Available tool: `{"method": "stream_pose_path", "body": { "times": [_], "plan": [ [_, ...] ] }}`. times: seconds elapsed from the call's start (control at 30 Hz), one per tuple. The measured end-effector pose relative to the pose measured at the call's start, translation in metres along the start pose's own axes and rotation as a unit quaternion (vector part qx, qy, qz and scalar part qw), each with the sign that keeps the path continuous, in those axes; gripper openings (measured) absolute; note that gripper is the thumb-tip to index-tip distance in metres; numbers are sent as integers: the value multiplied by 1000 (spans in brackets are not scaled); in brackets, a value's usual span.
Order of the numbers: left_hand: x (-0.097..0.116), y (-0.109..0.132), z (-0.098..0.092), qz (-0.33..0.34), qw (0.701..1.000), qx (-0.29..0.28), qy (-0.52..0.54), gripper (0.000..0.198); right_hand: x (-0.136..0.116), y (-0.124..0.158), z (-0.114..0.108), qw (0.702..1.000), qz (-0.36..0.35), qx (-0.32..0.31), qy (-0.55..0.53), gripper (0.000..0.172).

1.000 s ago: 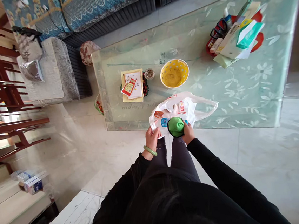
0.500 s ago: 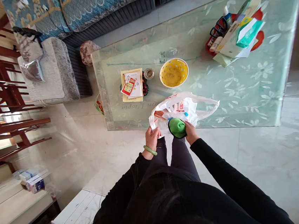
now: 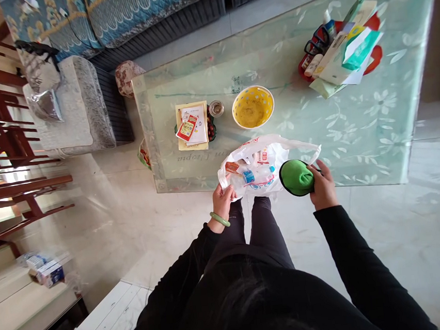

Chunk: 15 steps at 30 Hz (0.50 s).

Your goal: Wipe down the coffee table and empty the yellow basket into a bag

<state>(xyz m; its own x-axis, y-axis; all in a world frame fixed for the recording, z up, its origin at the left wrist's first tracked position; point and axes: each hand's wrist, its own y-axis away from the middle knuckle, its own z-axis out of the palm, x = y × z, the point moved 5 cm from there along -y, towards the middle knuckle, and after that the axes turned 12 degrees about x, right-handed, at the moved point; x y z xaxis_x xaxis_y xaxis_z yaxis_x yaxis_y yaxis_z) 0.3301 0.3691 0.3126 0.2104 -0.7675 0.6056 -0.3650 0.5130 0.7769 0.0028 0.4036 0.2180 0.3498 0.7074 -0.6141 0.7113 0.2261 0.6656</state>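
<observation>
My left hand, with a green bangle at the wrist, pinches the near left edge of a white plastic bag. The bag hangs open at the table's near edge. Inside it lie a clear plastic bottle with a blue label and cap, and some wrappers. In my right hand is a green cloth item with a black rim, round and cup-like; its exact kind I cannot tell. It is held just right of the bag, and my fingers close on its right side.
On the glass-topped table are a yellow bowl, a small glass, papers over a dark dish, and a red tray with scissors and boxes. A sofa stands beyond; a grey stool is at left.
My right hand has moved right with the green cloth item, from over the bag's near edge to beside it, uncovering the bottle. My left hand still holds the bag.
</observation>
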Motion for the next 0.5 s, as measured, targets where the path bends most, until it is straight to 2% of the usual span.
{"method": "stream_pose_path", "body": {
  "times": [0.07,0.13,0.27,0.37,0.5],
  "plan": [
    [0,0,2,4,1000,-3,-2,64,-12,12,13,997,-31,-64,16,59],
    [0,0,6,5,1000,-7,-14,61,-22,36,26,985,-79,-139,60,48],
    [-7,-4,23,-22,998,-40,-50,56,-20,96,53,932,-134,-296,161,37],
    [-17,-11,39,-45,995,-49,-70,55,-7,120,65,909,-140,-343,189,38],
    [-31,-24,54,-60,994,-30,-86,48,2,118,67,905,-116,-353,207,31]
  ]
}}
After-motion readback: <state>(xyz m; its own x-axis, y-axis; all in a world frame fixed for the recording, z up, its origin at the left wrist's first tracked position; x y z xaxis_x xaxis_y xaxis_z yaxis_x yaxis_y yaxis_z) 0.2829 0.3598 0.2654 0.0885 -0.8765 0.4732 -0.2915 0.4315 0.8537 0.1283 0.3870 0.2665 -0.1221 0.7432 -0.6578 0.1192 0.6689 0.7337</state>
